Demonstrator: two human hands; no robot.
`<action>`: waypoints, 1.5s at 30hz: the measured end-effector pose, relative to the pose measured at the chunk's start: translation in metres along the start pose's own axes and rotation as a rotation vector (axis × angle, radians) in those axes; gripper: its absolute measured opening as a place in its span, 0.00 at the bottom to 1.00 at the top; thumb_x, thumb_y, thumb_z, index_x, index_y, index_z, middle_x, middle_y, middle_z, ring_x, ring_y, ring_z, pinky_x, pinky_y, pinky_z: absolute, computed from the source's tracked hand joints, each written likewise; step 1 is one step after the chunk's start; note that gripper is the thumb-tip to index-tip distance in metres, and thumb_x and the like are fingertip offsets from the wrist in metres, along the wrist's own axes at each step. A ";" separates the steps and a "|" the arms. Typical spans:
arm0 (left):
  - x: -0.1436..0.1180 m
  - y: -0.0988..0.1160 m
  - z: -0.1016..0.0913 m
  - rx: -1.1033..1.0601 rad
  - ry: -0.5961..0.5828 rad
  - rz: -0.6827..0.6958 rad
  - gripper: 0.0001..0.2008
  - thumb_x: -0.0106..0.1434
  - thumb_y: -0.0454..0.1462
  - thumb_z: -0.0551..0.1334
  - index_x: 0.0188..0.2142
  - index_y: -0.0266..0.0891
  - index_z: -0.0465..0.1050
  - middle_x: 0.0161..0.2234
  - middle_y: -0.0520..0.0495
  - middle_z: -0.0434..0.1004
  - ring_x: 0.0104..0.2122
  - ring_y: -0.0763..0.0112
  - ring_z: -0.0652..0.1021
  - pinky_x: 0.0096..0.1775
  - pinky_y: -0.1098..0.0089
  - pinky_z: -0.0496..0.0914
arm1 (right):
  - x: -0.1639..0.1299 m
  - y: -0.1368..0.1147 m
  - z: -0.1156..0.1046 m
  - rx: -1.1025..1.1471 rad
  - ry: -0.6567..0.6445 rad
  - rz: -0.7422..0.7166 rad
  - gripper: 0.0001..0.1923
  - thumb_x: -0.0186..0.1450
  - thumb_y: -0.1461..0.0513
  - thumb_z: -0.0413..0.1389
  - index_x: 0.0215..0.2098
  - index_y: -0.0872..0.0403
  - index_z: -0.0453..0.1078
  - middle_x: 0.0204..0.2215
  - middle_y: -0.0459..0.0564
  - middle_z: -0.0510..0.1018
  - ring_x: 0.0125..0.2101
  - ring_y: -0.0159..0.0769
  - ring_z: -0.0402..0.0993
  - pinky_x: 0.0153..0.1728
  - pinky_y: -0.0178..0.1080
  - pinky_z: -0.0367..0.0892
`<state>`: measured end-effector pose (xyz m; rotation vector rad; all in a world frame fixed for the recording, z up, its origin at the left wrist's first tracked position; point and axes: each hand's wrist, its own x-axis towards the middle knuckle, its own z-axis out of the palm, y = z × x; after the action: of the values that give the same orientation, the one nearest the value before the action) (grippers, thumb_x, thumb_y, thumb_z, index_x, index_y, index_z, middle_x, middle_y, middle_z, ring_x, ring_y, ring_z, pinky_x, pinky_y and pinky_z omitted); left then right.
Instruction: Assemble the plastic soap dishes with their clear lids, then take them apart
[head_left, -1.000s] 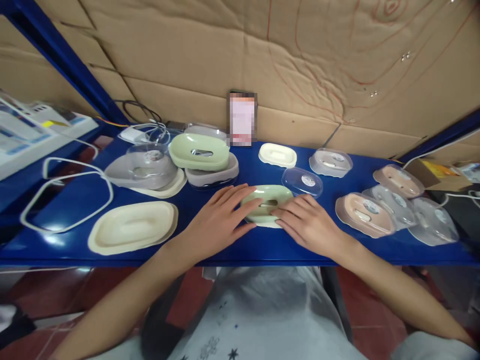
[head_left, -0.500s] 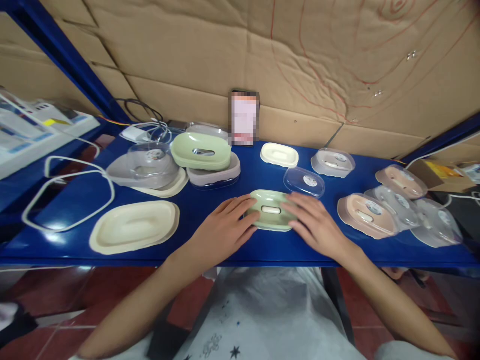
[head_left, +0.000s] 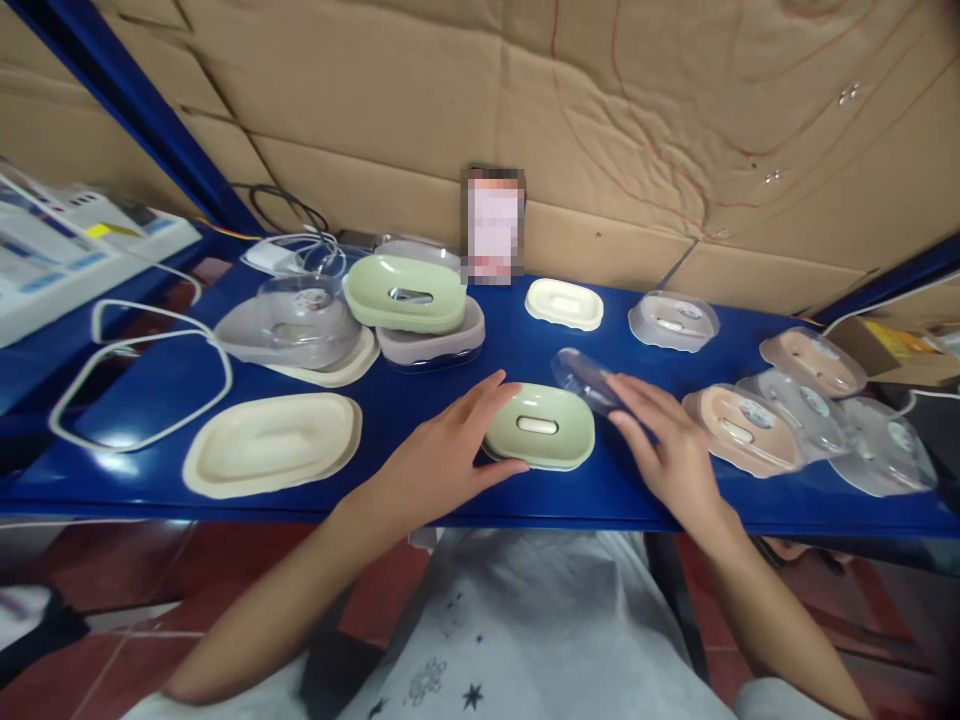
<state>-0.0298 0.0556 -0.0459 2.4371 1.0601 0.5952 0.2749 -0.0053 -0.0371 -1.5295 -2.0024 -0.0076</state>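
A green oval soap dish (head_left: 555,452) with a slot in its middle lies on the blue table in front of me. My left hand (head_left: 457,440) grips its left end, thumb along the front edge and fingers at the back. To the right of the dish, my right hand (head_left: 660,430) pinches the right end of a clear plastic lid (head_left: 581,378). That lid is tilted, its far left end lying beyond the dish's back edge. Part of the lid is hidden behind my fingers.
At left are a cream tray (head_left: 274,445), stacked dishes with a green one (head_left: 405,292) on top, and a white cable (head_left: 139,380). A cream piece (head_left: 564,303) and a phone (head_left: 495,225) stand behind. Lidded peach dishes (head_left: 742,430) and a grey lidded one (head_left: 673,321) are at right.
My right hand has left the green soap dish, moved right and taken hold of the clear lid, tipping it up. My left hand stays at the dish's left end.
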 end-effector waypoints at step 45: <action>-0.001 -0.002 0.005 -0.025 -0.011 0.037 0.44 0.74 0.47 0.66 0.79 0.52 0.43 0.74 0.35 0.59 0.72 0.48 0.68 0.67 0.49 0.71 | 0.023 0.027 -0.032 -0.462 -0.248 -0.213 0.25 0.78 0.59 0.53 0.72 0.46 0.65 0.68 0.56 0.74 0.69 0.56 0.68 0.68 0.66 0.59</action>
<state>-0.0285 0.0551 -0.0516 2.4398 0.9995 0.6023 0.3104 0.0124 -0.0096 -1.6426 -2.4800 -0.4114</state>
